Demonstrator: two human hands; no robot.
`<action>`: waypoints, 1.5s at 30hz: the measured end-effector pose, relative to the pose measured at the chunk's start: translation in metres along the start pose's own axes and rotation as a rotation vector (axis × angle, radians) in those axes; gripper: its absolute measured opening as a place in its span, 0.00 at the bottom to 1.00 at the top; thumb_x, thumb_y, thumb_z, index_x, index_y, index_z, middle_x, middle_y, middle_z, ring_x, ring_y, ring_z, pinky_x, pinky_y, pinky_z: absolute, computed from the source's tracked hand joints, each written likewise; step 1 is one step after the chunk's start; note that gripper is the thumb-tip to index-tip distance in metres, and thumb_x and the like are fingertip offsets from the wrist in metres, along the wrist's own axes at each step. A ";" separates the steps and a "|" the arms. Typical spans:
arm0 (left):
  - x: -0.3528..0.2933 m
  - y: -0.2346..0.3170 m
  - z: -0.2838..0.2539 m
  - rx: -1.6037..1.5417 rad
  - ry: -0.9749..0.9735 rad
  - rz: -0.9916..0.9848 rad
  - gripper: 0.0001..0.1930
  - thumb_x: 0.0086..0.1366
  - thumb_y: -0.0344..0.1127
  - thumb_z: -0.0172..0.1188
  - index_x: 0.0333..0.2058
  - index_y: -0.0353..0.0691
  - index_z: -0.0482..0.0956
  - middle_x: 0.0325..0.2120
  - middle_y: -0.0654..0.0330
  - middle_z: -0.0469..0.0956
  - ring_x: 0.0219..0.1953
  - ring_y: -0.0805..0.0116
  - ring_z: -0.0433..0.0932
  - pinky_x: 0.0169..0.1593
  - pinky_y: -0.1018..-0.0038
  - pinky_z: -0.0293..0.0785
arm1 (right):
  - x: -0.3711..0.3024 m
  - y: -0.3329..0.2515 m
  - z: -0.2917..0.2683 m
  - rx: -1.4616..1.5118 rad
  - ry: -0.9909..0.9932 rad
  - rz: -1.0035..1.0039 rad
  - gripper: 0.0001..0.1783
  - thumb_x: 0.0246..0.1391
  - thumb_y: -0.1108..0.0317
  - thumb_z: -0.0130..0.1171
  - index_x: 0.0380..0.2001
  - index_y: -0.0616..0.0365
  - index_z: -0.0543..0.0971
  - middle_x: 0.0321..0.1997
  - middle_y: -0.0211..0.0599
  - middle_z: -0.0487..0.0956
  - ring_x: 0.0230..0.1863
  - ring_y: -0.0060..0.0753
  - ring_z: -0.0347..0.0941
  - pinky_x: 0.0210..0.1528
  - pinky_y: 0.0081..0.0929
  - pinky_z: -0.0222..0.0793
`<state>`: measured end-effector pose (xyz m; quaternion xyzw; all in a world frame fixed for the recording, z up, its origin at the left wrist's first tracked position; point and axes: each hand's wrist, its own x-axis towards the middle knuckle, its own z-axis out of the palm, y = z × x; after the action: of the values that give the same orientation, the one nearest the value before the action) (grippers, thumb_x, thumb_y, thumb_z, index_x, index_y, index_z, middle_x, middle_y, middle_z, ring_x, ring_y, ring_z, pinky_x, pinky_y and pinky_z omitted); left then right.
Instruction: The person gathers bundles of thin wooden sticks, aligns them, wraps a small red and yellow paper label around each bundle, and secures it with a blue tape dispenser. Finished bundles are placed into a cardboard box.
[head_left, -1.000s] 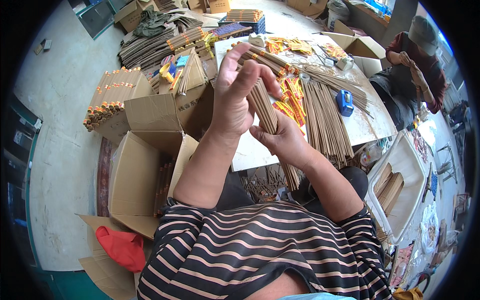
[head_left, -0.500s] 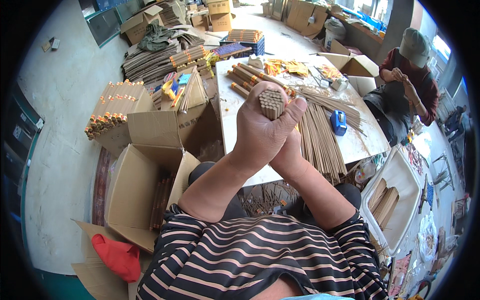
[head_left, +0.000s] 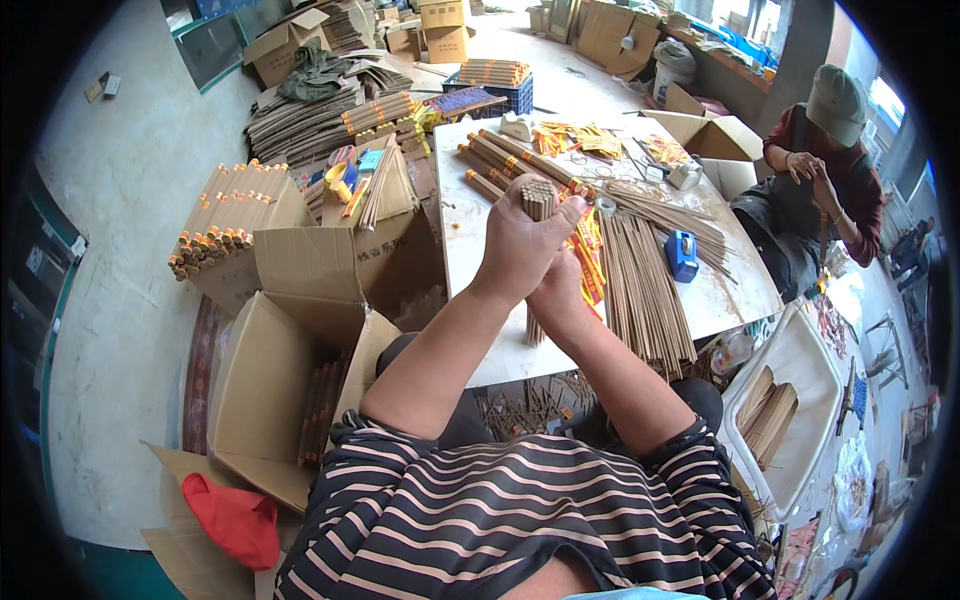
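Observation:
Both my hands are wrapped round an upright bundle of brown incense sticks (head_left: 537, 193) above the near part of the white table (head_left: 462, 300). My left hand (head_left: 520, 240) grips it high, with the stick tips showing above the fist. Lower down, my right hand (head_left: 560, 290) closes round the same bundle, its fingers partly hidden. The sticks' lower ends come out beneath the hands. Just right of them lie red-and-yellow paper bands (head_left: 592, 275) and a broad spread of loose incense sticks (head_left: 645, 295). Wrapped bundles (head_left: 490, 150) lie beyond my hands.
A blue tape dispenser (head_left: 682, 254) stands on the table's right side. An open carton (head_left: 240, 400) is at my left, and a white tub (head_left: 825, 370) holding sticks at my right. Wrapped bundles (head_left: 235, 205) are stacked at left. Another person (head_left: 830, 170) sits far right.
My hands and the bundle have come down slightly. The bundle's lower ends and the red-and-yellow bands, hidden before, now show.

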<state>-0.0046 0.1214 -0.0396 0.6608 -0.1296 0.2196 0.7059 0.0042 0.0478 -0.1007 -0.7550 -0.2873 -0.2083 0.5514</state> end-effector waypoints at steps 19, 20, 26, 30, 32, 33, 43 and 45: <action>-0.006 -0.010 -0.002 0.183 0.046 0.014 0.10 0.56 0.36 0.62 0.28 0.35 0.73 0.21 0.58 0.76 0.25 0.72 0.75 0.32 0.75 0.71 | -0.003 0.008 0.012 0.000 0.083 -0.024 0.15 0.44 0.71 0.60 0.37 0.62 0.73 0.31 0.44 0.77 0.33 0.40 0.75 0.34 0.32 0.68; -0.009 -0.011 -0.003 0.199 0.059 0.016 0.11 0.56 0.36 0.61 0.29 0.34 0.73 0.21 0.58 0.76 0.24 0.72 0.75 0.31 0.75 0.71 | -0.004 0.005 0.011 0.006 0.066 0.001 0.15 0.44 0.71 0.60 0.37 0.62 0.73 0.32 0.44 0.77 0.34 0.39 0.75 0.34 0.31 0.68; -0.017 0.009 -0.003 0.034 0.064 0.101 0.12 0.57 0.34 0.62 0.20 0.39 0.69 0.16 0.67 0.71 0.19 0.82 0.68 0.25 0.82 0.67 | -0.008 -0.013 -0.002 0.136 -0.137 0.054 0.19 0.47 0.69 0.56 0.45 0.60 0.69 0.37 0.49 0.75 0.41 0.50 0.72 0.43 0.35 0.67; -0.021 0.053 -0.014 0.288 -0.020 0.330 0.09 0.58 0.33 0.61 0.24 0.37 0.71 0.18 0.67 0.72 0.20 0.82 0.67 0.24 0.81 0.65 | -0.013 -0.040 -0.049 0.336 -0.219 0.020 0.16 0.52 0.72 0.52 0.46 0.63 0.67 0.40 0.41 0.74 0.44 0.35 0.71 0.47 0.27 0.65; -0.023 0.061 -0.018 0.385 -0.080 0.279 0.10 0.56 0.33 0.61 0.29 0.34 0.71 0.20 0.59 0.74 0.23 0.73 0.72 0.26 0.77 0.68 | -0.012 -0.047 -0.074 0.484 -0.109 0.080 0.14 0.56 0.73 0.49 0.46 0.63 0.67 0.39 0.37 0.73 0.44 0.27 0.69 0.47 0.23 0.65; -0.025 0.065 -0.020 0.409 -0.145 0.186 0.12 0.55 0.34 0.62 0.30 0.32 0.70 0.21 0.50 0.76 0.25 0.63 0.79 0.28 0.72 0.72 | -0.009 -0.059 -0.085 0.548 -0.007 0.079 0.12 0.58 0.73 0.47 0.45 0.62 0.67 0.39 0.35 0.73 0.43 0.24 0.69 0.46 0.20 0.65; -0.078 0.033 -0.008 0.543 -0.605 -0.232 0.12 0.53 0.33 0.59 0.36 0.35 0.74 0.29 0.49 0.77 0.33 0.58 0.77 0.38 0.70 0.71 | -0.037 -0.075 -0.084 -0.276 -0.025 -0.222 0.12 0.51 0.60 0.54 0.23 0.57 0.72 0.18 0.42 0.74 0.21 0.43 0.73 0.23 0.32 0.68; -0.091 0.026 -0.010 0.381 -0.630 -0.312 0.13 0.52 0.31 0.59 0.36 0.33 0.73 0.28 0.53 0.77 0.32 0.62 0.77 0.37 0.71 0.71 | -0.049 -0.068 -0.084 -0.255 -0.064 -0.189 0.09 0.50 0.63 0.55 0.23 0.57 0.72 0.16 0.42 0.73 0.19 0.43 0.73 0.22 0.33 0.68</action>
<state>-0.0970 0.1195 -0.0611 0.8266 -0.1950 -0.0836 0.5212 -0.0771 -0.0263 -0.0577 -0.7949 -0.3456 -0.2698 0.4194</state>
